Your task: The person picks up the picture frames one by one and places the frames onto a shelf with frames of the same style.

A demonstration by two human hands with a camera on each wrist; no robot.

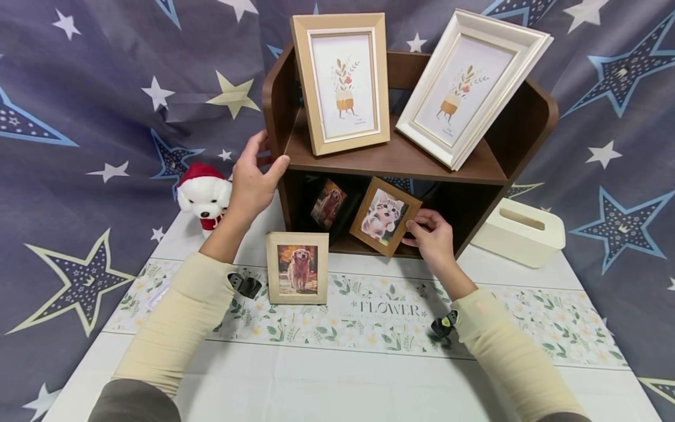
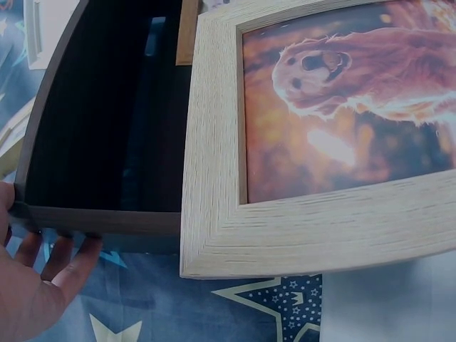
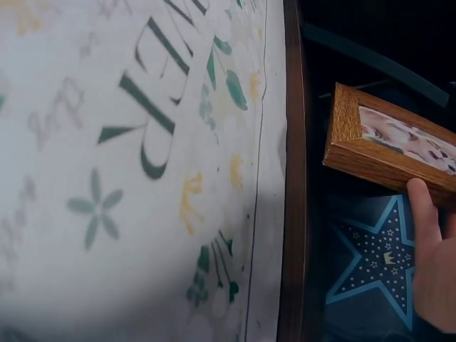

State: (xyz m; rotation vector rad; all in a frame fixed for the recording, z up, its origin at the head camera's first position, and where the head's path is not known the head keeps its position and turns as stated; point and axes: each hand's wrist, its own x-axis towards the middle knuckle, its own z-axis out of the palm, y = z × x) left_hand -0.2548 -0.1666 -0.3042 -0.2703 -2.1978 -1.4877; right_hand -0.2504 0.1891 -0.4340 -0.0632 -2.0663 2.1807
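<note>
My left hand [image 1: 255, 179] grips the left side of the dark brown shelf [image 1: 390, 167], its thumb over the front edge and fingers at the outer side. My right hand [image 1: 435, 237] pinches the right edge of a brown wooden picture frame [image 1: 358, 220] with a kitten photo. That frame tilts at the opening of the lower compartment; in the right wrist view, a finger [image 3: 424, 214] lies along its side. Below my left hand, a pale wooden picture frame [image 1: 297, 298] with a dog photo stands on the table, large in the left wrist view.
A tan frame [image 1: 303, 76] and a leaning white frame [image 1: 422, 82] stand on the upper shelf. Another dog picture [image 1: 329, 204] shows inside the lower compartment. A plush dog [image 1: 205, 193] in a red hat sits left, a cream tissue box [image 1: 519, 231] right. A floral runner [image 1: 369, 334] crosses the table.
</note>
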